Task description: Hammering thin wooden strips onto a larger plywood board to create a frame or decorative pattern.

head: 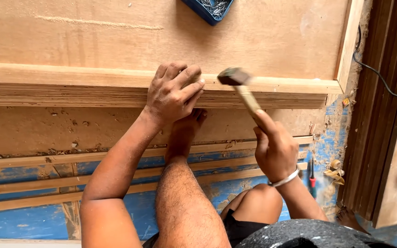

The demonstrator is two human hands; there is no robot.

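My right hand (274, 147) grips the wooden handle of a hammer (241, 87), whose dark metal head hangs just over a thin wooden trim strip (70, 76). The strip runs along the near edge of a large plywood panel (263, 32). My left hand (174, 92) rests on that strip with fingers pinched together just left of the hammer head; whatever it pinches is too small to see. My bare foot (187, 126) presses against the panel's layered edge below the left hand.
A blue tray of nails (210, 8) sits on the panel at the top. Loose wooden strips (37, 186) lie on a blue floor. Dark boards (382, 115) stand at the right beside a black cable (368, 66). Wood shavings (335, 173) and a red-handled tool (312, 177) lie near my right wrist.
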